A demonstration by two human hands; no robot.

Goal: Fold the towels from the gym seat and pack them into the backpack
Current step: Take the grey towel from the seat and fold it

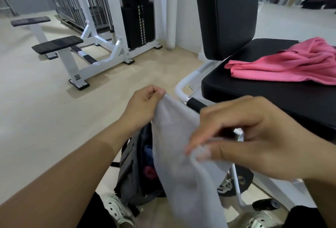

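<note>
Head view: one frame, looking down over both forearms toward a gym seat and the floor
Left hand [143, 104]: raised, fingers curled, pinching the top corner of the grey towel [183, 155] between thumb and forefinger
Right hand [254, 136]: nearer the camera, blurred; fingertips [198, 150] pinching the towel's other upper edge, remaining fingers loosely spread
Grey towel: hangs in the air between the two hands, draping down in front of the backpack; lower end runs out of the bottom of the frame
Backpack [131, 169]: grey and black, standing on the floor just beside the seat frame, main compartment open; dark blue and magenta cloth visible inside, partly hidden by the towel
Pink towel [283, 63]: crumpled, unfolded, lying on the gym seat [254, 89] toward its back right part, one edge close to the seat's left edge
Backrest [225, 12]: black pad, upright at the rear of the seat
Seat frame [181, 85]: white tube with a black grip, left of the seat's front corner
Feet: white perforated shoe [118, 209] beside the backpack's base
Background: white weight-stack machine [138, 20] with two black pads, well apart on the beige floor [45, 109]
</note>
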